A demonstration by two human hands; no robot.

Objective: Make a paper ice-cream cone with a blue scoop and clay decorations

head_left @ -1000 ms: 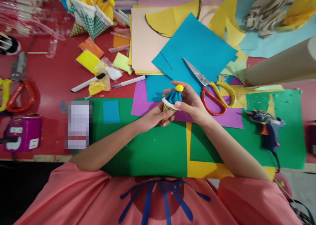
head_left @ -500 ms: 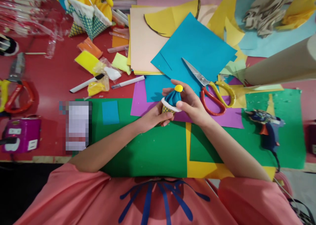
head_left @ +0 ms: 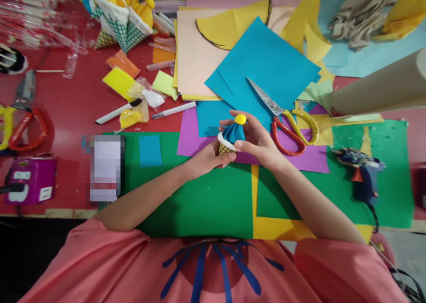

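A small craft ice cream cone (head_left: 234, 133) is held between my two hands above the green sheet. It has a pleated blue top, a yellow ball at the tip, a white rim and a yellow cone with a dark lattice. My left hand (head_left: 212, 155) is closed round the lower cone, whose point its fingers hide. From the right, my right hand (head_left: 258, 141) grips it too, the thumb pressed on the white rim and the fingers behind the blue top. Scissors (head_left: 278, 112) with red and yellow handles lie just beyond my right hand.
Green sheets (head_left: 199, 201) cover the table's front. A glue gun (head_left: 364, 172) rests at right, near a big cardboard tube (head_left: 382, 83). Markers (head_left: 175, 110), clay packets (head_left: 120, 82) and a phone (head_left: 105, 169) lie left. More craft cones (head_left: 123, 21) stand at the back left.
My right thumb has shifted slightly down and left onto the cone's white rim. My left thumb has moved lower on the cone. The cone stays in both hands.
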